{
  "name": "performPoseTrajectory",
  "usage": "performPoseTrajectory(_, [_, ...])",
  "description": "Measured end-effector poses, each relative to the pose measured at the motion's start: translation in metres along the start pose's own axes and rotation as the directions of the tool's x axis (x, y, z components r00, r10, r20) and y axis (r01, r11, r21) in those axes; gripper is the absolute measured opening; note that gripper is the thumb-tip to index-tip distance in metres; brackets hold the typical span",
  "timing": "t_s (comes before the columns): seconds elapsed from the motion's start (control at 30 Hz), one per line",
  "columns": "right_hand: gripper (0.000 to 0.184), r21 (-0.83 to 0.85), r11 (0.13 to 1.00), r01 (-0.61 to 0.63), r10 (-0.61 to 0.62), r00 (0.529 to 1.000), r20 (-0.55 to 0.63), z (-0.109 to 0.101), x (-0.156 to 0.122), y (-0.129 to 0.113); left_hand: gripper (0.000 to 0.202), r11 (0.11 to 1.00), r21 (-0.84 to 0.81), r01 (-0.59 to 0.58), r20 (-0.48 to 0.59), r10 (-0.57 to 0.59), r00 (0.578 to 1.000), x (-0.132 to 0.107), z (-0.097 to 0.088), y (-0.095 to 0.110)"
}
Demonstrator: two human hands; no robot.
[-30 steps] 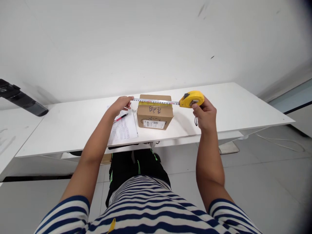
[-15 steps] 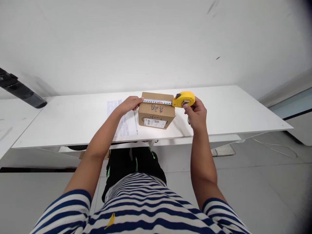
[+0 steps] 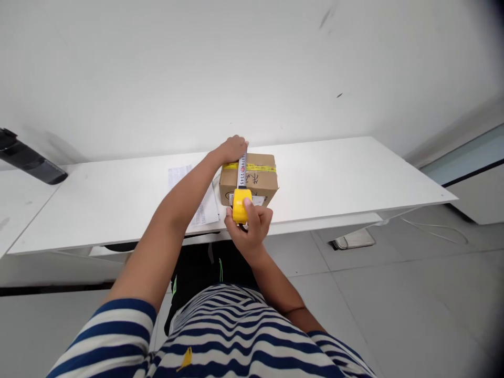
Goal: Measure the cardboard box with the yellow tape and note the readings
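Observation:
A brown cardboard box (image 3: 264, 181) sits on the white table, with a strip of yellow tape (image 3: 260, 168) across its top and handwriting and a partly covered label on it. My right hand (image 3: 252, 231) grips a yellow tape measure (image 3: 241, 205) at the box's near side, thumb on its casing. The numbered blade (image 3: 242, 170) runs away from me over the box top. At the far edge of the box, my left hand (image 3: 233, 148) pinches the blade's end, which its fingers partly hide.
Printed paper sheets (image 3: 207, 210) lie left of the box on the white table (image 3: 334, 173), partly behind my left forearm. A black cylindrical object (image 3: 33, 157) stands at the far left. A wall (image 3: 197, 79) rises behind the table.
The tape measure has turned from lying left to right across the box to running front to back. My right hand moved left and nearer; my left hand moved to the far edge.

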State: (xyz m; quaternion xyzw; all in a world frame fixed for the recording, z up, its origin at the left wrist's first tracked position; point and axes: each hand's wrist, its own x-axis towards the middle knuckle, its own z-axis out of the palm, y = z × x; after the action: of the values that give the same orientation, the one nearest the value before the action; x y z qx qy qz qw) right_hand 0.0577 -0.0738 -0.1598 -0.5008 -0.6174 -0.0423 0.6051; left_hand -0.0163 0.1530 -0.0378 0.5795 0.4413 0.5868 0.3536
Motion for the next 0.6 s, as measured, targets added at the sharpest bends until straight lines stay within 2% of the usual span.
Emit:
performPoseTrajectory(0.13, [0.058, -0.023, 0.988, -0.153, 0.155, 0.983, 0.099, 0.022, 0.022, 0.009, 0.031, 0.997, 0.073, -0.033, 0.075, 0.027, 0.997, -0.01, -0.002, -0.007])
performPoseTrajectory(0.2, [0.053, -0.033, 0.983, -0.18, 0.183, 0.975, 0.125, 0.025, 0.031, 0.012, 0.031, 0.984, 0.166, -0.06, 0.164, 0.032, 0.986, -0.012, -0.007, -0.012])
performPoseTrajectory(0.3, [0.046, -0.044, 0.988, -0.15, 0.154, 0.984, 0.095, 0.027, 0.035, 0.013, 0.038, 0.931, 0.352, -0.094, 0.399, -0.058, 0.915, -0.012, -0.01, -0.012])
performPoseTrajectory(0.37, [0.044, -0.048, 0.993, -0.105, 0.108, 0.992, 0.058, 0.027, 0.033, 0.011, 0.046, 0.888, 0.442, -0.125, 0.485, -0.12, 0.866, -0.012, -0.01, -0.008])
performPoseTrajectory(0.5, [0.045, -0.059, 0.998, 0.017, -0.023, 0.995, -0.098, 0.029, 0.031, 0.013, 0.043, 0.777, 0.592, -0.213, 0.497, -0.144, 0.856, -0.013, -0.008, 0.002])
performPoseTrajectory(0.6, [0.062, -0.05, 0.998, 0.029, -0.035, 0.991, -0.126, 0.025, 0.031, 0.019, 0.035, 0.712, 0.644, -0.282, 0.427, -0.028, 0.904, -0.019, -0.011, 0.011])
